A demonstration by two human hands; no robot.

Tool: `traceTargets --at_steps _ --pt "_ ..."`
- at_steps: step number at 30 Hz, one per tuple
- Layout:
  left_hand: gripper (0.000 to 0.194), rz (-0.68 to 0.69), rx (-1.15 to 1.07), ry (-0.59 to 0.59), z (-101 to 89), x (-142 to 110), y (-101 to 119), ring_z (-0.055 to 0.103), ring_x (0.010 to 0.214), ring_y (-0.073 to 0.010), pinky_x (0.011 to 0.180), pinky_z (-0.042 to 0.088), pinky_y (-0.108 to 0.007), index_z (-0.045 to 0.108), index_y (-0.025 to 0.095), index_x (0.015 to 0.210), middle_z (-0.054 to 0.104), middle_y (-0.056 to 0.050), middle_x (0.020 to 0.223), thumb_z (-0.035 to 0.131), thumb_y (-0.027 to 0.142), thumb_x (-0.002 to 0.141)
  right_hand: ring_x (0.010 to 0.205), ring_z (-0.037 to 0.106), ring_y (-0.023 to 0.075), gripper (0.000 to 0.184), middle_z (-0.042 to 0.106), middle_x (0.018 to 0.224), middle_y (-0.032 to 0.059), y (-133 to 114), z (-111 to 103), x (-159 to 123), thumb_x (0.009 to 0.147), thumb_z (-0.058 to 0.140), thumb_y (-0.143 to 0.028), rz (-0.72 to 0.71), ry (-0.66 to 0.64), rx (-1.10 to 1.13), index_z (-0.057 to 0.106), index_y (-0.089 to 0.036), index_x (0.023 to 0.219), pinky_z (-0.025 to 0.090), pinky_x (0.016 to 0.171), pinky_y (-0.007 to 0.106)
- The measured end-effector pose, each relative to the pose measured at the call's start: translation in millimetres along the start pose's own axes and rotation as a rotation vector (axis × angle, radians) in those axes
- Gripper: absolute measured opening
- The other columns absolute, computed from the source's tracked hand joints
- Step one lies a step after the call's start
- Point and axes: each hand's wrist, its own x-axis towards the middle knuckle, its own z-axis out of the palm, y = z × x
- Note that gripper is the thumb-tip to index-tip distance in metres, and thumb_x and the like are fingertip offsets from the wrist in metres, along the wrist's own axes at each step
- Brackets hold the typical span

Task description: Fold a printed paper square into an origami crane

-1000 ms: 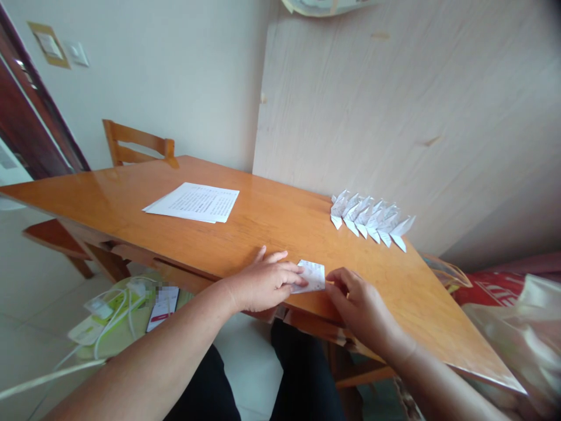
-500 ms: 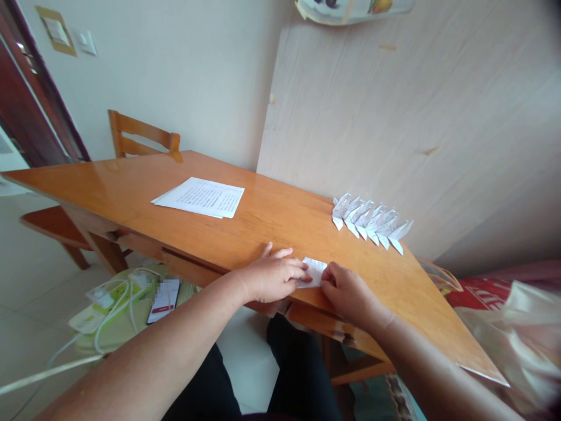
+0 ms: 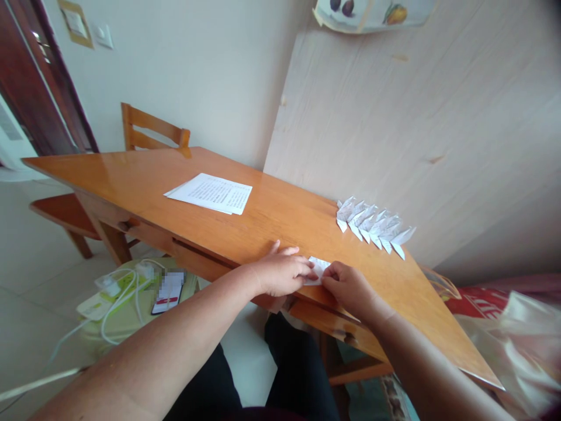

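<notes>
Small white paper (image 3: 318, 269) lies on the table (image 3: 284, 213), near the front edge. My left hand (image 3: 283, 273): grip loose, fingers spread, tips on the paper. My right hand (image 3: 349, 286): curled at its right side; can't tell if that grip pinches it. Folded papers (image 3: 372, 224) beyond, by the wall panel (image 3: 377, 117).

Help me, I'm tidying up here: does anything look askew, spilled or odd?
Mildly untidy: white cables lie in loose loops on the pale green stand, beside the phone, and the printed sheets on the table are not squared up. No spill shows; the left hand partly hides the small paper.
</notes>
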Motion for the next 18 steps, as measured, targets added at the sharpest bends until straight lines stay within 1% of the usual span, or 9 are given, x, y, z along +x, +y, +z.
traceTargets --at_steps 4,7,12,16,18 --pt "0.043 0.018 0.003 0.003 -0.3 0.3 0.7 0.025 0.148 -0.0354 0.112 0.001 -0.075 0.062 0.042 0.129 0.049 0.007 0.151 0.040 0.027 0.096 0.060 0.052 0.0154 0.009 0.059 0.062 -0.0004 1.5 -0.5 2.1 0.078 0.057 -0.024 0.009 0.016 -0.048 0.057 -0.020 0.069 0.034 0.056 0.026" --pt "0.040 0.020 -0.007 0.002 -0.6 0.4 0.2 0.024 0.148 -0.0358 0.112 -0.001 -0.075 0.061 0.043 0.129 0.049 0.007 0.152 0.040 0.031 0.097 0.059 0.051 0.0150 0.009 0.060 0.061 -0.0003 1.3 2.1 2.7 0.077 0.058 -0.024 0.008 0.012 -0.083 0.057 -0.020 0.069 0.032 0.055 0.026" --pt "0.042 0.029 -0.039 -0.014 -1.8 1.4 -2.7 0.021 0.150 -0.0355 0.114 -0.002 -0.072 0.057 0.044 0.134 0.047 0.008 0.153 0.040 0.033 0.097 0.059 0.054 0.0155 0.012 0.062 0.061 0.0001 0.6 5.5 1.5 0.079 0.057 -0.027 0.012 0.006 -0.089 0.059 -0.020 0.070 0.034 0.056 0.026" --pt "0.041 0.040 -0.038 -0.019 -2.6 2.6 -3.9 0.022 0.149 -0.0371 0.113 -0.003 -0.073 0.057 0.044 0.134 0.048 0.008 0.153 0.039 0.035 0.098 0.062 0.056 0.0159 0.013 0.065 0.066 0.0011 -1.8 7.4 -0.3 0.080 0.056 -0.028 -0.002 -0.003 -0.084 0.061 -0.020 0.072 0.035 0.058 0.027" --pt "0.039 0.036 -0.040 -0.018 -2.4 2.9 -4.1 0.023 0.149 -0.0373 0.113 -0.005 -0.073 0.059 0.044 0.132 0.051 0.007 0.151 0.041 0.037 0.098 0.063 0.057 0.0160 0.013 0.065 0.067 0.0014 -4.0 8.5 -0.7 0.080 0.057 -0.028 -0.011 -0.007 -0.084 0.062 -0.019 0.072 0.035 0.059 0.027"
